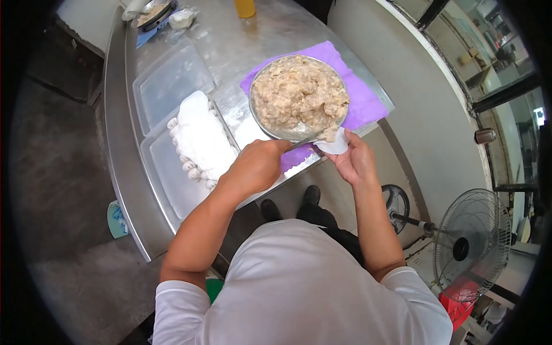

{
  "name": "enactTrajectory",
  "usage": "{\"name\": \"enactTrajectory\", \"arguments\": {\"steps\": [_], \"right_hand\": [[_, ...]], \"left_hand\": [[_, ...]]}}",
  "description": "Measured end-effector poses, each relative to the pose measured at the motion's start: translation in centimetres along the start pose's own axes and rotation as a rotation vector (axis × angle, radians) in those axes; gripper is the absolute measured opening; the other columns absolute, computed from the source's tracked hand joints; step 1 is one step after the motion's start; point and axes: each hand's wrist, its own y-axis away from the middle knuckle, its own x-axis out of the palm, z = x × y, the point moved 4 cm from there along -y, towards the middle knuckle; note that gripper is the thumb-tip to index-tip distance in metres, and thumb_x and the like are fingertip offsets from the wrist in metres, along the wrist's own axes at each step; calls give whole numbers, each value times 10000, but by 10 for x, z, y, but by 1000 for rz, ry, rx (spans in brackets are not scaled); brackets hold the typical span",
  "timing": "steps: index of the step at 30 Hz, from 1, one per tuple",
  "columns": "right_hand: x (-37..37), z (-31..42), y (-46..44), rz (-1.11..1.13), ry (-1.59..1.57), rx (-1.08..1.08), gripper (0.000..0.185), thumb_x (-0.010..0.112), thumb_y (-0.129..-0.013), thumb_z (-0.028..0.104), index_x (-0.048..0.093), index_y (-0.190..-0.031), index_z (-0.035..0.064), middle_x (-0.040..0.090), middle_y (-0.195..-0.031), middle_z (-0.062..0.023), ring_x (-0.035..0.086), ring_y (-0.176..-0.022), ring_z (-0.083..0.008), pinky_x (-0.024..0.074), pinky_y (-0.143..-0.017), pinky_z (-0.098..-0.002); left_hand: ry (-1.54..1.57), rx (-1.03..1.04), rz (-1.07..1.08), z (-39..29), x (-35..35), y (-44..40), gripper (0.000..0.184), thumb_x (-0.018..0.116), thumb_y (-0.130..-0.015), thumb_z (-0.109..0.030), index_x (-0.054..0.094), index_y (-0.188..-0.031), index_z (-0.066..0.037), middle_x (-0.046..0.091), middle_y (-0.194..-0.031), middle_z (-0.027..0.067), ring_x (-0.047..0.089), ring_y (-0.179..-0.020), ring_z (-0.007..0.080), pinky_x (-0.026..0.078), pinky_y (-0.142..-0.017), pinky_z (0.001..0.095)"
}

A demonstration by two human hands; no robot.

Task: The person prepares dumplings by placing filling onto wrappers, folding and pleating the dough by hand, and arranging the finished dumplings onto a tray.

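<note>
The left hand (261,165) clasps a tool (303,142) at the near rim of the bowl (292,133); just right of it, the right hand (356,161) grasps a wrapper (337,146). A dab of mix (328,134) is on, the wrapper lies unfolded, and plenty is left heaped in the bowl.

Surroundings of a steel table (221,43). Far left corner: dark-rimmed pan (159,20), with a clear plastic bag (183,18) just beside it. Far edge: yellow-orange cup (245,8), cut off by the frame. Right: pale wall (368,40) below windows (460,49); fan (461,249) with wire guard; red object (455,315), partly hidden behind it. Left: grey floor (63,190).
</note>
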Motion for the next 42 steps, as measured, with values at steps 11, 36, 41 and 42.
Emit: {"name": "enactTrajectory", "arguments": {"steps": [11,36,41,42], "right_hand": [[-18,8,1,36,28,70,483,351,-1103,244,375,-1420,-118,506,-1423,-273,561,-1288,-396,479,-1088,-551],[-25,-2,8,156,-41,155,500,411,-1101,320,436,-1397,-81,581,-1355,-219,596,-1255,-330,483,-1091,-493],[-50,-2,-2,13,17,101,457,436,-1094,291,456,-1358,-81,580,-1350,-227,616,-1225,-339,503,-1069,-497],[-51,-1,-4,-20,11,93,443,441,-1093,284,463,-1344,-81,580,-1348,-232,621,-1214,-346,511,-1059,-502]], "left_hand": [[-89,45,-149,-32,-9,15,374,635,-868,-41,714,-1229,-100,644,-872,164,657,-828,374,530,-739,469],[-206,192,-55,-27,-9,12,412,603,-821,-5,732,-1193,-125,643,-846,139,653,-766,345,518,-681,455],[-152,112,-67,-11,-20,-12,371,566,-868,7,730,-1188,-86,674,-882,182,657,-836,377,516,-733,491],[-162,113,-97,-6,-13,-23,360,562,-882,1,728,-1190,-83,677,-876,189,659,-839,386,519,-745,490]]}}
